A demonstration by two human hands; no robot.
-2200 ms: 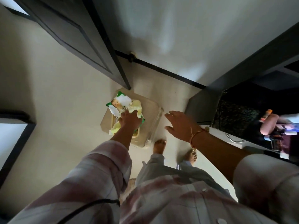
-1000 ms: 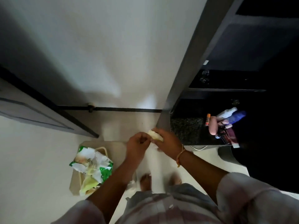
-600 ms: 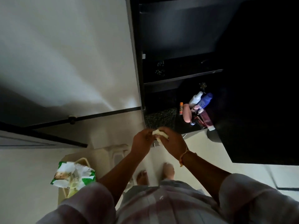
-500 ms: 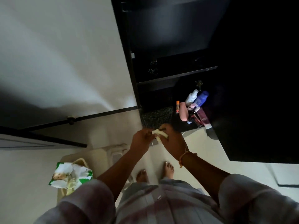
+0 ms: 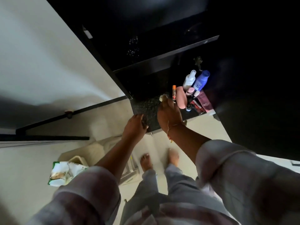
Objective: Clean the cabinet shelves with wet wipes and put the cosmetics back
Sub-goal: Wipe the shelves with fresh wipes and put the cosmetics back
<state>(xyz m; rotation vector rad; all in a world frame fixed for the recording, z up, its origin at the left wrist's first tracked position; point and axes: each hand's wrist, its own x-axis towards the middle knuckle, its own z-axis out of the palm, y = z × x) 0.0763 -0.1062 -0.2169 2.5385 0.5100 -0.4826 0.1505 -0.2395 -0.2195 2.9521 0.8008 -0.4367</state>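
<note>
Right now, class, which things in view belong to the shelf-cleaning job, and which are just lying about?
Job: wet wipe held by the right hand; wipes pack; speckled shelf; cosmetics standing on it.
Lying about: pale stool under the pack; doorstop at the wall's foot.

Dim and contrasty: the cabinet (image 5: pixel 162 21) interior from 12 to 3 o'clock sinks into near black, while the wall (image 5: pixel 40 54) at 10 o'clock catches soft light above a broad shadow. The sleeves (image 5: pixel 243 184) at 6 o'clock smear with blur; wide-angle distortion bends the edges.
</note>
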